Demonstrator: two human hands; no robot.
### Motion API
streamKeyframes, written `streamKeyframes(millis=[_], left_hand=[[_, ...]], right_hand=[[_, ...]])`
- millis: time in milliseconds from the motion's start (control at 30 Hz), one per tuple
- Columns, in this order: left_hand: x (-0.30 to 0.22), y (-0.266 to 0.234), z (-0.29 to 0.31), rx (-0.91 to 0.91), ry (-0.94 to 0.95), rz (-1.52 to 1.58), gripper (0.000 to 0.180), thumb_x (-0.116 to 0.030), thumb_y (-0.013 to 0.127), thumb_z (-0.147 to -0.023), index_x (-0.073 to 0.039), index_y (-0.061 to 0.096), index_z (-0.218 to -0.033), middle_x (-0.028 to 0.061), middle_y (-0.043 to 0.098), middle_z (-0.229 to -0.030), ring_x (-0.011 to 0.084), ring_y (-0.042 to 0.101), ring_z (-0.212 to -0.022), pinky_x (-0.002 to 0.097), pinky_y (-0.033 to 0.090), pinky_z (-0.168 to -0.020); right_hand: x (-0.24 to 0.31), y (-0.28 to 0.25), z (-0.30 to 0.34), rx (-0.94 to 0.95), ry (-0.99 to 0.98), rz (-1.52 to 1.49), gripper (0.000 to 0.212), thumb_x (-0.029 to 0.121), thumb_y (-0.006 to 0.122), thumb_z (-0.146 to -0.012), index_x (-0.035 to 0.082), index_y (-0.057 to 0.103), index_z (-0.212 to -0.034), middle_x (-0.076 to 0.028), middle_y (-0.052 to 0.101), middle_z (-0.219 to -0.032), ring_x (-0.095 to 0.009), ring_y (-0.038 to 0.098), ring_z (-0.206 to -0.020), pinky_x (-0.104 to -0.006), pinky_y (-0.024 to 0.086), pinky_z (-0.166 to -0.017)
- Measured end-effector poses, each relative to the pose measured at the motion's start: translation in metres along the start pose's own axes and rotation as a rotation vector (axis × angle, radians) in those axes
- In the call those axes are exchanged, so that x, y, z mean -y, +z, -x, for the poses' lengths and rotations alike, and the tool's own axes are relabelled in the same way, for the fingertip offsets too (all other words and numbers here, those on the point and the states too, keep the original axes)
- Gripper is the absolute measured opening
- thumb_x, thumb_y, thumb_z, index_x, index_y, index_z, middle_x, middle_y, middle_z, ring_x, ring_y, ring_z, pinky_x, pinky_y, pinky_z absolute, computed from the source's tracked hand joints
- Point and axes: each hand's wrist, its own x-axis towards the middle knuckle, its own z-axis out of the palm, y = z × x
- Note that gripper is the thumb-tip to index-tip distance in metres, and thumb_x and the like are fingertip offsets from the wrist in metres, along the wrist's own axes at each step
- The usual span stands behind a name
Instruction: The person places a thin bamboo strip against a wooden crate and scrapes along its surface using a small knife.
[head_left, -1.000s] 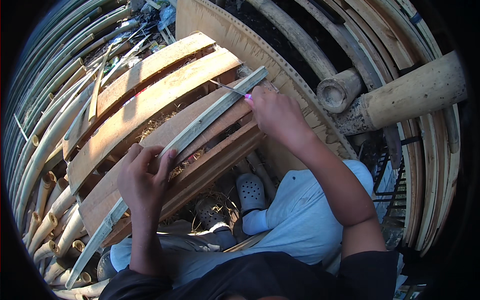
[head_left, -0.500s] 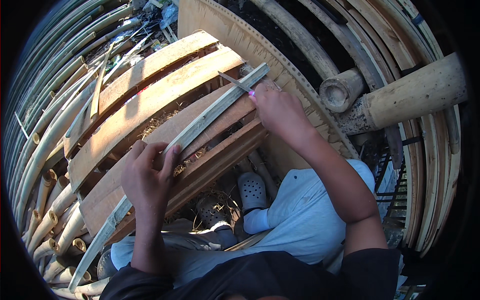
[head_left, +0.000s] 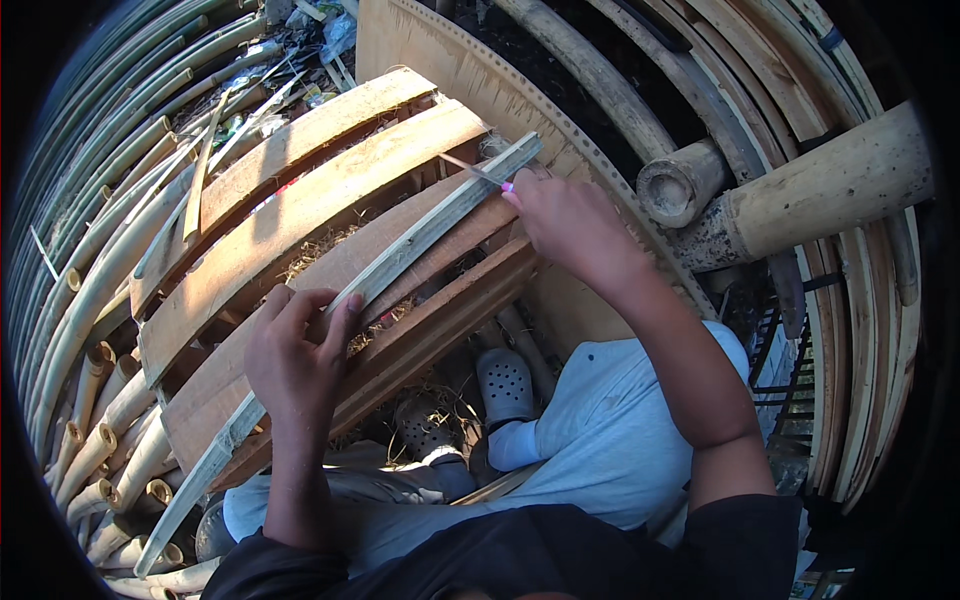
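Note:
A long thin split bamboo strip (head_left: 420, 240) lies slanted across a wooden pallet (head_left: 300, 220), from lower left to upper right. My left hand (head_left: 295, 360) grips the strip near its middle, thumb and fingers wrapped around it. My right hand (head_left: 565, 220) is closed on a small knife with a pink handle (head_left: 478, 172); its blade rests on the strip close to the far end.
Many bamboo poles (head_left: 90, 280) are stacked along the left. Thick bamboo trunks (head_left: 800, 200) and curved bamboo slats lie at the right. My legs in light trousers (head_left: 600, 440) and grey perforated clogs (head_left: 505, 385) sit below the pallet.
My right hand with the knife has stayed near the strip's far end, shifting only slightly. My left hand keeps its grip on the strip.

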Motion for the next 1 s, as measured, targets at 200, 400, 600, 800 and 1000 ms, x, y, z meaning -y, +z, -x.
streamKeyframes(millis=[200,400,600,800,1000], left_hand=[[-0.003,0.000,0.002,-0.012,0.005,-0.025,0.030,-0.038,0.079,-0.084,-0.009,0.075,-0.088,0.0079,0.059,-0.079,0.0269,0.063,-0.072,0.0380,0.047,-0.065],[-0.002,0.000,0.000,0.009,-0.003,-0.007,0.030,-0.038,0.079,-0.084,-0.009,0.075,-0.088,0.0079,0.059,-0.079,0.0270,0.063,-0.072,0.0382,0.046,-0.064],[-0.004,0.003,0.000,0.005,0.002,-0.004,0.030,-0.039,0.079,-0.084,-0.010,0.075,-0.088,0.0077,0.059,-0.079,0.0270,0.063,-0.072,0.0386,0.046,-0.064],[0.000,0.004,-0.001,-0.018,0.003,-0.006,0.029,-0.039,0.079,-0.084,-0.010,0.075,-0.088,0.0076,0.059,-0.079,0.0270,0.064,-0.072,0.0386,0.047,-0.065],[0.001,0.002,-0.001,0.002,-0.021,-0.003,0.030,-0.039,0.079,-0.084,-0.010,0.075,-0.088,0.0076,0.060,-0.079,0.0272,0.064,-0.073,0.0382,0.047,-0.065]], right_hand=[[0.007,0.007,0.005,-0.133,-0.052,-0.083,0.029,0.028,0.051,-0.105,0.004,0.062,-0.093,-0.017,0.072,-0.077,-0.034,0.074,-0.078,-0.0462,0.059,-0.068],[-0.013,0.008,-0.002,-0.037,0.109,-0.008,0.029,0.028,0.049,-0.105,0.003,0.061,-0.095,-0.019,0.072,-0.079,-0.033,0.074,-0.078,-0.0454,0.059,-0.068],[-0.007,0.012,0.000,-0.095,-0.014,-0.105,0.031,0.028,0.047,-0.106,0.002,0.060,-0.095,-0.018,0.070,-0.076,-0.037,0.072,-0.076,-0.0488,0.058,-0.068],[0.010,0.006,0.004,-0.078,-0.032,-0.081,0.031,0.028,0.047,-0.106,0.003,0.062,-0.094,-0.018,0.071,-0.076,-0.036,0.073,-0.075,-0.0481,0.058,-0.067],[0.005,0.006,0.004,-0.060,-0.063,-0.076,0.030,0.026,0.046,-0.106,0.004,0.061,-0.093,-0.018,0.071,-0.076,-0.034,0.073,-0.075,-0.0461,0.058,-0.067]])
